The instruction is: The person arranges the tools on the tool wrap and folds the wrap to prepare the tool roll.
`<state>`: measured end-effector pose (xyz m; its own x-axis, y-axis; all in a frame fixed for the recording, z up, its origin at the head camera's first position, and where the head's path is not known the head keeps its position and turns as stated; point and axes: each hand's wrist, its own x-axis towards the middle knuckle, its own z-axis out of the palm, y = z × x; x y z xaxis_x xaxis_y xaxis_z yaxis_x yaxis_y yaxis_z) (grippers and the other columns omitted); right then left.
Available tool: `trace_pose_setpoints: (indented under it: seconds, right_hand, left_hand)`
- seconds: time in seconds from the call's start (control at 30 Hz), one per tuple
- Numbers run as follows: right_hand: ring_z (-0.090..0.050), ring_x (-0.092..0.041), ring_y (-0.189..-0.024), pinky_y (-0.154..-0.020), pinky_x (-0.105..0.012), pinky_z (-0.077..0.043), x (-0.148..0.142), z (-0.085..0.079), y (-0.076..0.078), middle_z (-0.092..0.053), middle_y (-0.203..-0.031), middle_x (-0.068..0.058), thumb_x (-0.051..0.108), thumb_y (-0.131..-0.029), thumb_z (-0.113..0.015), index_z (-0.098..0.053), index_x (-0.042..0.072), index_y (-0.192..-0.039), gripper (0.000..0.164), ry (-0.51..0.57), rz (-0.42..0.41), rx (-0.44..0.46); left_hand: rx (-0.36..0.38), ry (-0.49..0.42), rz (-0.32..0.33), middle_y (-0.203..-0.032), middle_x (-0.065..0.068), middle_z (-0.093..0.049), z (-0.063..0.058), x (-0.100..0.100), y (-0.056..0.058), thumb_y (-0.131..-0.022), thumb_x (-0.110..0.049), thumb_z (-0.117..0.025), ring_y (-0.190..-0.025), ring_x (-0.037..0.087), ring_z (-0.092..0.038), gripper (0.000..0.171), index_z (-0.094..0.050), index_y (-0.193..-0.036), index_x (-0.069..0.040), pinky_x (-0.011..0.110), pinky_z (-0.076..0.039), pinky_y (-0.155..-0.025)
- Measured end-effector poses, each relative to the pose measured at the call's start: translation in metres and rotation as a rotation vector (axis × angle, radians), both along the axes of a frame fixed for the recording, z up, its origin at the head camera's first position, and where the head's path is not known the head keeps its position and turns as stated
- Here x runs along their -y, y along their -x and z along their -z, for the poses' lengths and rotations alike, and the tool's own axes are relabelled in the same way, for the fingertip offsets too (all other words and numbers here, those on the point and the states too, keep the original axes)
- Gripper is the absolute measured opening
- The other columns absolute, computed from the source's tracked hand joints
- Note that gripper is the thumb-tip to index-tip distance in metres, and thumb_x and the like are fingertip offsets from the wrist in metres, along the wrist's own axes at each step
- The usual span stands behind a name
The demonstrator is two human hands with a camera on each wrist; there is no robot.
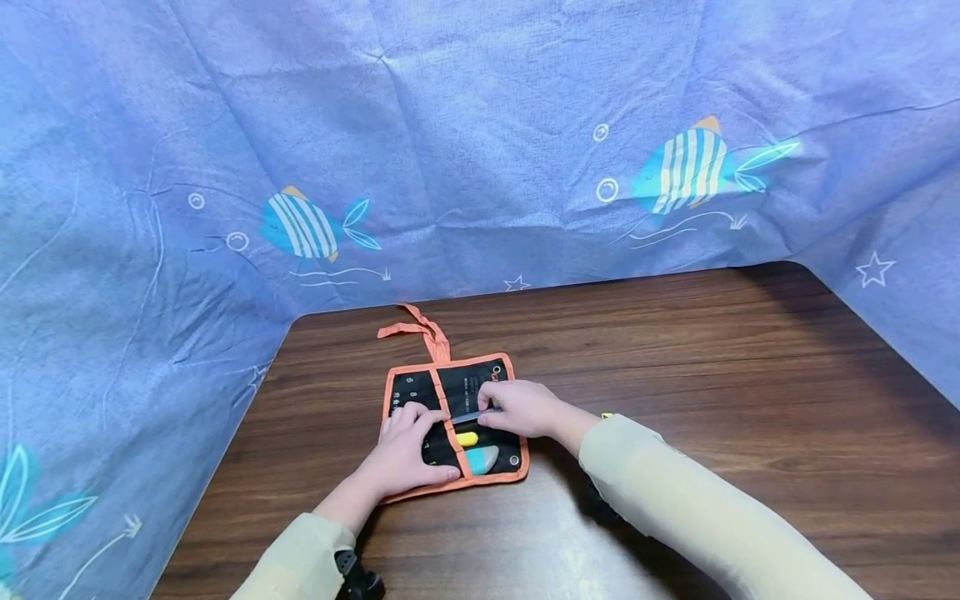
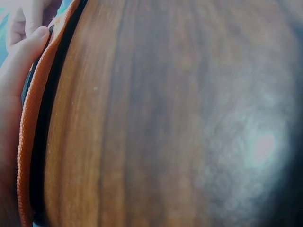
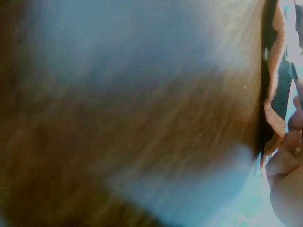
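Observation:
A black tool pouch with orange trim (image 1: pixel 517 475) lies unfolded on the table. Thumb and fingers of my right hand (image 1: pixel 525 408) pinch a thin grey flat tool (image 1: pixel 463 417), whose other end meets the orange pocket band (image 1: pixel 455 433). My left hand (image 1: pixel 401 454) rests spread over the pouch's left half, its index fingertip at that band and its thumb lower down near it. Below the grey tool, a yellow rounded end (image 1: pixel 467 438) and a teal-and-grey rounded piece (image 1: pixel 482 459) stick out of the pockets. In the left wrist view, the thumb (image 2: pixel 35 42) lies along the orange edge.
Two orange ties (image 1: pixel 427 329) trail from the pouch's far edge. The dark wooden table (image 1: pixel 675 342) stretches right, and a blue fish-print cloth (image 1: pixel 480 150) hangs behind and beside it. Black straps (image 1: pixel 356 575) show near the left sleeve.

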<state>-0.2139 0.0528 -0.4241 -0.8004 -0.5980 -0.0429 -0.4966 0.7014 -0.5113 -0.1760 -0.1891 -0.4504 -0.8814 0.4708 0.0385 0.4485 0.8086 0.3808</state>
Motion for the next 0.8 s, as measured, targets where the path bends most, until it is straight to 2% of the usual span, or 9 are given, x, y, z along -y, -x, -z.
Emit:
trace_pose_setpoints:
  seconds: [0.2, 0.5, 0.8]
  right_hand:
    - [-0.048, -0.008, -0.066, -0.060, -0.028, -0.039, -0.003, 0.001, 0.001, -0.052, -0.077, 0.009, 0.030, -0.090, -0.063, -0.058, 0.023, -0.090, 0.008, -0.005, -0.030, -0.017]
    - [-0.049, -0.012, -0.082, -0.076, -0.033, -0.042, -0.017, 0.000, -0.001, -0.054, -0.087, 0.006, 0.021, -0.088, -0.063, -0.066, 0.015, -0.096, 0.010, 0.035, -0.054, -0.021]
    - [-0.046, -0.009, -0.072, -0.067, -0.029, -0.041, -0.039, 0.001, -0.002, -0.050, -0.081, 0.006, 0.021, -0.088, -0.065, -0.064, 0.017, -0.086, 0.005, 0.005, 0.025, -0.025]
  left_hand:
    - [-0.004, 0.013, -0.001, -0.112, -0.003, -0.043, 0.000, -0.001, 0.000, -0.065, -0.077, -0.061, -0.108, 0.021, -0.036, 0.084, -0.054, -0.129, -0.022, 0.045, -0.028, -0.094]
    - [-0.014, 0.018, -0.002, -0.111, -0.004, -0.043, 0.001, -0.001, 0.000, -0.064, -0.077, -0.061, -0.107, 0.021, -0.036, 0.084, -0.055, -0.128, -0.023, 0.045, -0.028, -0.093]
    - [-0.028, 0.016, 0.019, -0.111, -0.004, -0.042, 0.001, 0.000, 0.000, -0.066, -0.076, -0.061, -0.105, 0.020, -0.037, 0.083, -0.055, -0.128, -0.023, 0.044, -0.028, -0.091]
